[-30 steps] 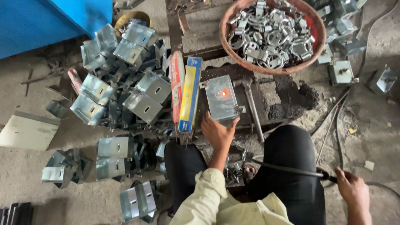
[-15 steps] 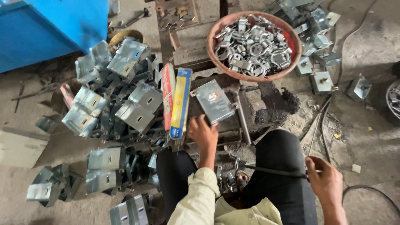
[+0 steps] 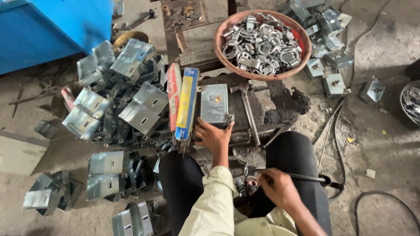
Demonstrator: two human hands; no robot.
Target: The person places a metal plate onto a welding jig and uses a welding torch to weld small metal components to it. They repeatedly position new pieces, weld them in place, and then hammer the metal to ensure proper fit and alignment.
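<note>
Seen from the head camera, a seated worker's left hand (image 3: 213, 136) now rests on the near edge of a flat grey galvanised steel box plate (image 3: 214, 104) lying on the dark, soot-caked metal work surface (image 3: 271, 109), its fingers (image 3: 225, 126) curled over the plate's lower corner, where a second ago the hand was only reaching up to it. The right hand (image 3: 276, 189) has come in from the worker's side to the lap and is closed around a black rod-like tool handle (image 3: 308, 178) that runs out to the right; half a second earlier it hung lower and farther out. The plate itself has stayed put between an upright red and yellow-and-blue pair of slim cardboard packets (image 3: 183, 102) on its left and a grey steel bar (image 3: 248, 113) on its right. Judging by this, the plate is being steadied while the tool is brought up. Behind it sits a round terracotta-coloured bowl of silvery metal rings and clamps (image 3: 262, 43); a heap of folded galvanised steel boxes (image 3: 118, 96) lies on the concrete floor (image 3: 380, 144) to the left.
</note>
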